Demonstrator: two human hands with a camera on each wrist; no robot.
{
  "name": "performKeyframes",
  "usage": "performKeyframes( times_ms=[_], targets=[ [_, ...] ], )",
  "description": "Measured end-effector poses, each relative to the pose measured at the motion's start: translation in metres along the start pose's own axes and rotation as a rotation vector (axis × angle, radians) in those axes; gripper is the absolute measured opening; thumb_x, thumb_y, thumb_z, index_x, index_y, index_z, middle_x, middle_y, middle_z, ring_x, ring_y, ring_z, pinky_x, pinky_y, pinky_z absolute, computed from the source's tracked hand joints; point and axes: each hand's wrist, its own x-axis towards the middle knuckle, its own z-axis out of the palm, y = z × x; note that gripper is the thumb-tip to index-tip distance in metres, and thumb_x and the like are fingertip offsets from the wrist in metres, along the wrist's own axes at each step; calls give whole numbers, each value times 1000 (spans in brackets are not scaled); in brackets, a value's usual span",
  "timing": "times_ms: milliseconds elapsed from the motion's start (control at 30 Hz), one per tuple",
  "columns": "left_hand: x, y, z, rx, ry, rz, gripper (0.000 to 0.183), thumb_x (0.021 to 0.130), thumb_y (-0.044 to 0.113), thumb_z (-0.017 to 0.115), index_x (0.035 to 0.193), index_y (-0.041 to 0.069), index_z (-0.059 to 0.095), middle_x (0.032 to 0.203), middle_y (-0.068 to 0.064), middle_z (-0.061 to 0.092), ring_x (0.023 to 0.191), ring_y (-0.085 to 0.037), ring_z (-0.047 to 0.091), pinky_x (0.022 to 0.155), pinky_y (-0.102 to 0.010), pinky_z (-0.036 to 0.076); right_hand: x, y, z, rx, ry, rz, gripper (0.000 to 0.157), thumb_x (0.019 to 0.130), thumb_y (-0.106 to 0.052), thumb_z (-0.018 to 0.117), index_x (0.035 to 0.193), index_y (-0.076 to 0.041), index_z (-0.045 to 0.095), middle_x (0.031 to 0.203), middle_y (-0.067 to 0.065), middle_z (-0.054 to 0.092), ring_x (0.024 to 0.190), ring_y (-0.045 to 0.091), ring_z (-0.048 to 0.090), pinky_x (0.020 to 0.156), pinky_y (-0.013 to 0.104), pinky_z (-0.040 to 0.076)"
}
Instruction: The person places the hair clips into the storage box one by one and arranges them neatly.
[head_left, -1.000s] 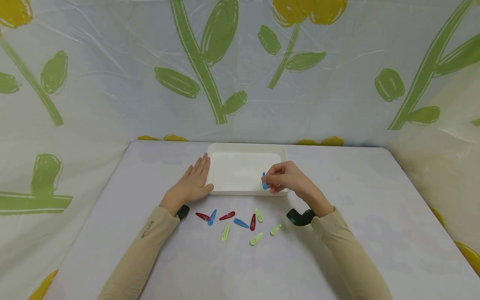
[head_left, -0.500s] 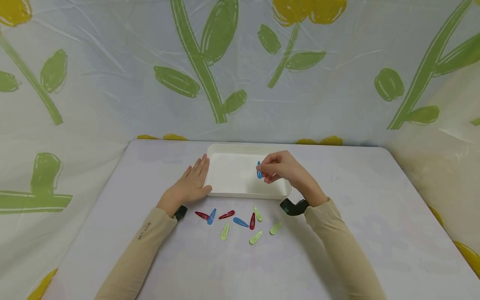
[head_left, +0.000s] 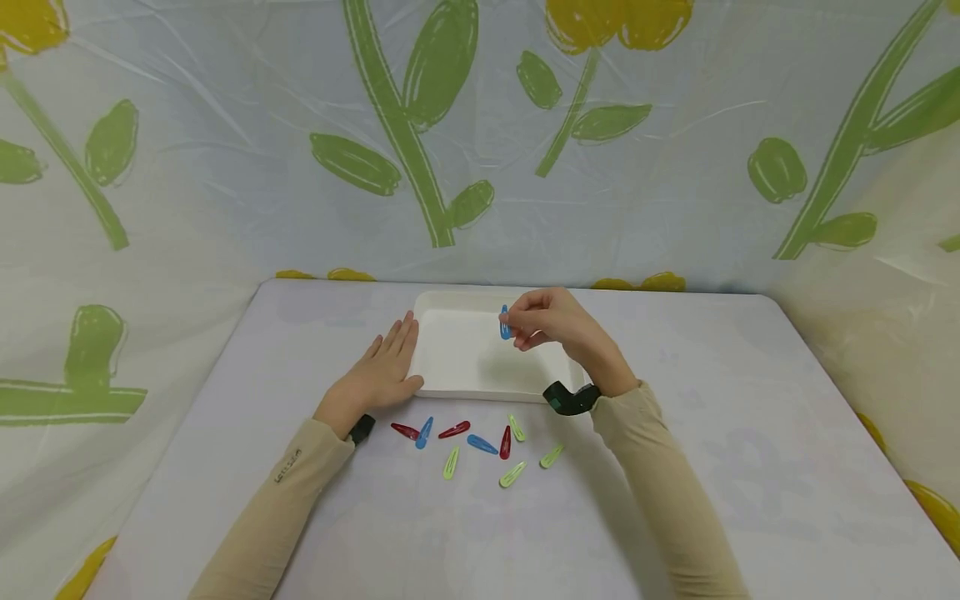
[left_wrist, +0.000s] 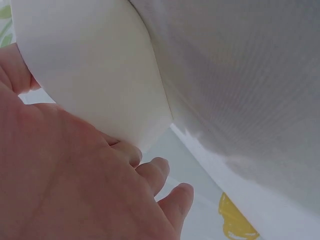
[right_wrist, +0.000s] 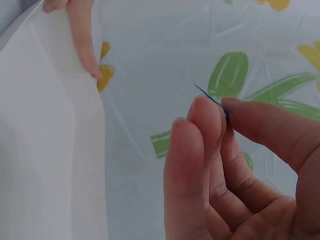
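My right hand (head_left: pixel 558 325) pinches a blue hair clip (head_left: pixel 505 322) between thumb and fingertips, above the white tray (head_left: pixel 450 354). In the right wrist view the blue clip (right_wrist: pixel 212 99) shows edge-on at the fingertips. My left hand (head_left: pixel 378 371) lies with fingers extended against the tray's left side; the left wrist view has it touching the tray wall (left_wrist: pixel 95 65). On the table in front of the tray lie red, blue and green snap clips, among them a red clip (head_left: pixel 453 430), a blue clip (head_left: pixel 482 444) and a green clip (head_left: pixel 513 475).
The tray stands near the back edge of the pale table (head_left: pixel 720 467). A flower-printed sheet (head_left: pixel 262 125) hangs behind it. At the left of the group, a blue clip (head_left: pixel 423 432) lies against a red clip (head_left: pixel 404 431).
My right hand has moved left and farther back over the tray, carrying the blue hair clip. The left hand stays at the tray's left side, and the clips on the table have not moved.
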Motion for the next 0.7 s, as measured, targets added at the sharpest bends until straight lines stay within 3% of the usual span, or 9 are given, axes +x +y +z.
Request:
performKeyframes(
  times_ms=[467,700],
  targets=[
    [-2,2,3,6,2,-9,84,98,29,46,155,-6,-5,163,-20,-12,150,-38,-5,119,-56,4,14,-11,10,78,35,-27,21,92,-18,69,92,3,67,79,13,65,66,20,60,71,34,59],
    [0,4,3,44,13,-31,84,98,29,47,155,-7,-4,163,-21,-11,150,-38,-4,119,-57,5,29,-8,13,177,89,-62,20,92,-16,68,90,3,68,77,9,64,65,20,58,71,32,57]
  ],
)
